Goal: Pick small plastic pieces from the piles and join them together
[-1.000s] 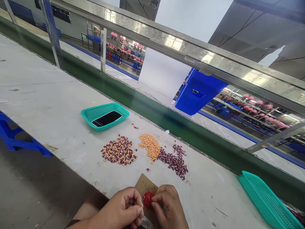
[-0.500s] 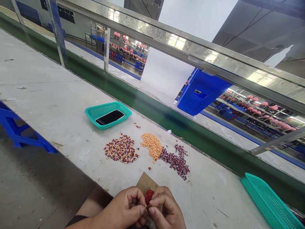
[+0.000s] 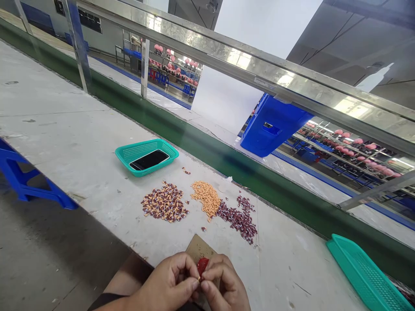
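My left hand (image 3: 177, 280) and my right hand (image 3: 223, 283) meet fingertip to fingertip at the bottom centre. Each is pinched on something small; a yellowish bit shows at the left fingertips, while the right fingers hide theirs. Just behind the fingertips is a red object (image 3: 202, 264), over a brown board (image 3: 198, 248). Beyond the hands lie a pile of two-coloured orange and dark red pieces (image 3: 164, 202), a pile of orange pieces (image 3: 206, 198) and a pile of dark red pieces (image 3: 238, 218).
A green basket (image 3: 145, 172) holding a phone (image 3: 151, 160) stands at the back left of the white table (image 3: 81, 142). Stacked green baskets (image 3: 366, 272) are at the right. A green belt (image 3: 201, 144) runs behind, under a metal rail (image 3: 194, 41).
The fingertips of both hands have drawn slightly closer together. The piles and baskets have stayed in place on the table.
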Demonstrator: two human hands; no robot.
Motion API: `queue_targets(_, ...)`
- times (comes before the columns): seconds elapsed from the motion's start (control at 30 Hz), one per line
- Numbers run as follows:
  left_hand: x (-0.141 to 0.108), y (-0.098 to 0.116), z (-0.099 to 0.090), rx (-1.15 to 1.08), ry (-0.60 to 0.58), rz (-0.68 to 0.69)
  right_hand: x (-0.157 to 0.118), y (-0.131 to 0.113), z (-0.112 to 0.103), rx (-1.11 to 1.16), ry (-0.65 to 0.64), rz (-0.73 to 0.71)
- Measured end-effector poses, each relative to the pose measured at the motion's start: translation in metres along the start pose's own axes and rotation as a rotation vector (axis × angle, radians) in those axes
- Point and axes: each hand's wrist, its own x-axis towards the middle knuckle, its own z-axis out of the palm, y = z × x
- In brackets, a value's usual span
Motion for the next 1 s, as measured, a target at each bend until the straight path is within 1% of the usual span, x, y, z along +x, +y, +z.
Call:
queue_targets(0.17, -0.001, 0.001, 0.000, 0.094, 0.022, 0.042, -0.001, 0.001, 0.000, -0.015, 0.009, -0.026)
queue_targets(0.27, -0.002, 0.002, -0.001, 0.189, 0.022, 0.075, 0.001, -0.004, -0.001, -0.054, -0.013, -0.038)
queue_targets(0.33, -0.002, 0.001, -0.002, 0.293, 0.019, 0.102, 0.004, -0.011, 0.000, -0.085, -0.023, -0.061)
queue_targets(0.4, -0.001, 0.000, -0.002, 0.405, 0.014, 0.118, 0.007, -0.017, 0.001, -0.119, 0.002, -0.079)
queue_targets(0.5, 0.005, 0.006, -0.012, 0.635, 0.037, 0.133, 0.009, -0.020, -0.005, -0.209, 0.019, -0.042)
queue_targets(0.57, 0.014, 0.018, -0.028, 0.881, 0.063, 0.189, 0.008, -0.016, -0.020, -0.329, 0.032, 0.033)
queue_targets(0.6, 0.019, 0.026, -0.039, 1.008, 0.089, 0.246, 0.007, -0.012, -0.032, -0.409, 0.055, 0.083)
queue_targets(0.67, 0.032, 0.047, -0.064, 1.236, 0.191, 0.361, 0.007, -0.001, -0.062, -0.587, 0.138, 0.184)
queue_targets(0.73, 0.044, 0.069, -0.086, 1.455, 0.241, 0.378, 0.009, 0.011, -0.092, -0.767, 0.156, 0.287)
queue_targets(0.8, 0.055, 0.086, -0.098, 1.620, 0.234, 0.395, 0.013, 0.021, -0.116, -0.806, 0.158, 0.314)
queue_targets(0.83, 0.060, 0.092, -0.099, 1.667, 0.226, 0.405, 0.016, 0.025, -0.124, -0.818, 0.153, 0.321)
queue_targets(0.9, 0.068, 0.096, -0.091, 1.691, 0.197, 0.429, 0.022, 0.031, -0.133, -0.826, 0.139, 0.320)
queue_targets(0.97, 0.077, 0.093, -0.075, 1.672, 0.120, 0.428, 0.026, 0.034, -0.133, -0.829, 0.117, 0.309)
queue_targets(1.0, 0.082, 0.089, -0.065, 1.684, 0.056, 0.416, 0.027, 0.034, -0.132, -0.826, 0.102, 0.299)
